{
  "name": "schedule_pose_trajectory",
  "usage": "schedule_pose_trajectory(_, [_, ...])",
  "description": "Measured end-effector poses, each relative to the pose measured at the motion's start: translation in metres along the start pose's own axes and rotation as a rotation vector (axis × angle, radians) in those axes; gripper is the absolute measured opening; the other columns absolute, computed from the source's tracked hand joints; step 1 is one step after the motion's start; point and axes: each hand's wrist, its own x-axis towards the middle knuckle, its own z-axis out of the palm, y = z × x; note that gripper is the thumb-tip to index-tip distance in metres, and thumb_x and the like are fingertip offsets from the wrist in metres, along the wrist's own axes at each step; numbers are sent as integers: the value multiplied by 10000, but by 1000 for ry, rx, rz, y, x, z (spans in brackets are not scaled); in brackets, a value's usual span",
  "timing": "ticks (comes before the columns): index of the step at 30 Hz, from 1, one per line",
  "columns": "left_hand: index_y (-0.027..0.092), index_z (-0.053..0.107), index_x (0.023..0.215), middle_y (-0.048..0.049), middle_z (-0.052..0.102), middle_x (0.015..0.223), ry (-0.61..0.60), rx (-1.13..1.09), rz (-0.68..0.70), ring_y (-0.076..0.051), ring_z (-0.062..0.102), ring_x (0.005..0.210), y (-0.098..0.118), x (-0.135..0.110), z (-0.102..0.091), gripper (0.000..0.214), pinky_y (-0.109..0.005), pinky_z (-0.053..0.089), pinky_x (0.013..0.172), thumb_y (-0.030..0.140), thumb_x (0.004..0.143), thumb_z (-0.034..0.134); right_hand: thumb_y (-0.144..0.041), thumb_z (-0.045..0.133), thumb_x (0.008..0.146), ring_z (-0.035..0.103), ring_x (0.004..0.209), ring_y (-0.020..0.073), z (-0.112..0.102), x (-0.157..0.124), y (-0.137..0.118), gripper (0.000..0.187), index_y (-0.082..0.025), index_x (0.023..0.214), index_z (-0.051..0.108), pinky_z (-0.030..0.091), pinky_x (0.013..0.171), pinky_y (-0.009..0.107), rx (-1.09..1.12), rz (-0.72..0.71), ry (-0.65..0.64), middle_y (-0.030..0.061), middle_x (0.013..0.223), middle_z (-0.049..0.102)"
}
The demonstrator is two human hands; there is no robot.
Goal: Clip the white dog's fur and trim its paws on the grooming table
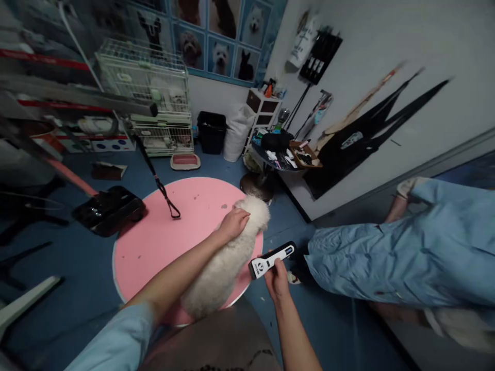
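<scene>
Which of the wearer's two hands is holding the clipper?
The right hand holds the white-and-black clipper; the left hand instead touches the dog.

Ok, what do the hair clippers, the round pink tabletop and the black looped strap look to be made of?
Hair clippers: probably hard plastic, smooth white with dark edging, judging by the moulded shape.
Round pink tabletop: perhaps rubber or laminate; even, fairly matte colour, no visible grain.
Black looped strap: likely woven webbing, since it is flat and narrow; weave too small to confirm.
</scene>
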Motion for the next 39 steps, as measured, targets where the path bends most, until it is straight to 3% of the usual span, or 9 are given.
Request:
schedule_pose_trajectory(4, [183,563,1258,-153,588,1244,-299,258,83,-310,530,1144,1,40,28,417,-449,386,988,204,848,495,-576,647,733,711,795,304,-7,-23,19,419,-241,977,579,556,672,472,53,44,29,62,837,743])
schedule_pose_trajectory(10, [135,626,1099,-165,629,972,-461,372,60,-275,626,836,-18,17,38,325,-387,455,800,196,842,437,-589,611,761,707,818,331,-24,-42,39,376,-274,966,600,547,668,505,90,102,69,70,803,734])
schedule_pose_trajectory(18, [159,679,933,-149,629,913,-437,365,67,-280,607,884,-21,-9,15,285,-407,462,827,236,865,413,-650,626,689,628,501,240,-21,-7,42,417,-296,904,577,443,407,361,36,117,9,51,768,731])
schedule_pose_trajectory(22, [160,646,1102,-96,680,1036,-268,12,-151,-220,630,946,-39,5,-5,350,-352,484,875,259,882,392,-628,690,628,508,396,151,-8,29,15,464,-267,904,599,405,398,311,-82,37,-43,21,713,702])
schedule_pose_trajectory(24, [135,614,1167,-107,663,1139,-213,-54,-222,-232,624,1001,-48,16,-10,389,-362,483,898,314,867,443,-548,732,620,451,380,109,4,55,-7,418,-222,856,623,379,399,272,-167,-16,-69,6,671,679])
schedule_pose_trajectory(27, [133,630,1167,-103,659,1184,-250,-89,-243,-267,618,1046,-56,24,-5,581,-332,480,915,392,656,732,-497,688,680,473,433,114,31,100,-39,354,-168,805,668,403,446,258,-290,-99,-125,4,605,644])
schedule_pose_trajectory(31, [140,648,1146,-91,719,1049,-254,-113,-303,-268,657,967,-52,19,17,535,-312,504,842,406,687,718,-348,742,622,595,639,162,72,140,-51,283,-165,825,669,498,634,283,-439,-190,-209,9,726,692])
schedule_pose_trajectory(35, [155,691,1046,-94,727,1033,-239,-107,-327,-266,652,993,-52,16,30,379,-303,488,851,384,747,659,-261,716,626,631,767,167,88,130,-34,352,-153,955,653,512,750,302,-533,-193,-342,23,880,716])
schedule_pose_trajectory(39, [112,715,876,-129,735,900,-237,-88,-358,-277,671,884,-59,17,36,355,-326,495,803,428,717,676,-230,675,667,627,680,142,78,102,-26,260,-109,896,656,497,674,270,-598,-138,-477,23,769,701])
